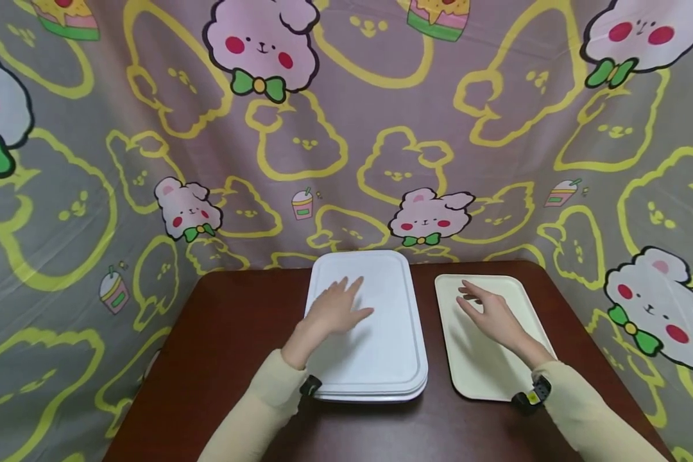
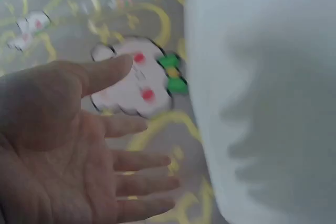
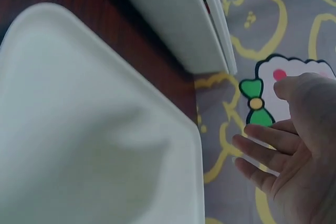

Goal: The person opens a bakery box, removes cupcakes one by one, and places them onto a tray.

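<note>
A white box (image 3: 168,24) with a flat white lid (image 1: 384,350) stands in the middle of the table. In the right wrist view, a narrow gap shows under the lid's edge, with a bit of red and yellow in it. My left hand (image 1: 330,311) hovers over the lid, fingers spread, and its shadow falls on the white surface. To the right of the box lies a shallow cream tray (image 1: 476,369). Above this tray hangs my right hand (image 1: 495,319), its fingers loosely extended and holding nothing. The box's contents are mostly hidden.
The dark reddish-brown table (image 1: 237,321) carries the box and tray side by side, with a strip of wood between them. A curtain (image 1: 346,160) printed with cartoon rabbits hangs at the back and both sides.
</note>
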`<state>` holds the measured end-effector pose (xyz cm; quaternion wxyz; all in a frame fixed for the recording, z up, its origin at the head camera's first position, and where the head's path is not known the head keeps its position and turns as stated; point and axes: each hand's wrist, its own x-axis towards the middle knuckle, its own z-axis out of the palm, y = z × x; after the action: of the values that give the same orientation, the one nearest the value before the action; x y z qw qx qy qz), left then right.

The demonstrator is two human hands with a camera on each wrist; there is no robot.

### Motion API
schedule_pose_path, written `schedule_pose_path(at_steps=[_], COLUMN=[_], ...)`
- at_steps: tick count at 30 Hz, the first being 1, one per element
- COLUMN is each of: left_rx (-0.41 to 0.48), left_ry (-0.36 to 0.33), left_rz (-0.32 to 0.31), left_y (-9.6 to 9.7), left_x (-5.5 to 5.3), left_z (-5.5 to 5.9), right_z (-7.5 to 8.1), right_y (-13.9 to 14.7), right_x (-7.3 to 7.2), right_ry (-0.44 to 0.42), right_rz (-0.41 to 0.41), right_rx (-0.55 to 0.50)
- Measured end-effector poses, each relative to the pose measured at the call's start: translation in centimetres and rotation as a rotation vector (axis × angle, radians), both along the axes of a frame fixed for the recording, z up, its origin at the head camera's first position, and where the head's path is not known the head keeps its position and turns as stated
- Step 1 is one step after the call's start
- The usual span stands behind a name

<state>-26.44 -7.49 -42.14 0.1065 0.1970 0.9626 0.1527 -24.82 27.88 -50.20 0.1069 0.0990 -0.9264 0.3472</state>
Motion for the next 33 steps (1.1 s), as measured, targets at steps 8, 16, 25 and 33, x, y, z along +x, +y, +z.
schedule_pose_path(at_steps=[8,16,25,33], left_rx=[0.089,0.254,0.33,0.402], left_ry=[0.083,-0.001,0.143,0.129], left_rz=[0.219,0.308,0.274,0.272], left_y=[-6.7,-8.8,-11.8,-11.9], left_x=[-1.7,-2.1,-7.9,-8.6], left_z=[-3.3,-5.2,-16.0,-17.3], right_z=[-0.4,-0.9,-1.1,-1.6], right_y=[-3.1,-5.8,-8.9,-9.8], right_x=[-1.0,-2.2,-2.7,-3.0], right_ry=[-0.009,-0.043,-0.103,-0.185], right_rz=[0.011,0.01,0.012,-0.026], right_rx=[-0.036,-0.066,-0.066,-0.06])
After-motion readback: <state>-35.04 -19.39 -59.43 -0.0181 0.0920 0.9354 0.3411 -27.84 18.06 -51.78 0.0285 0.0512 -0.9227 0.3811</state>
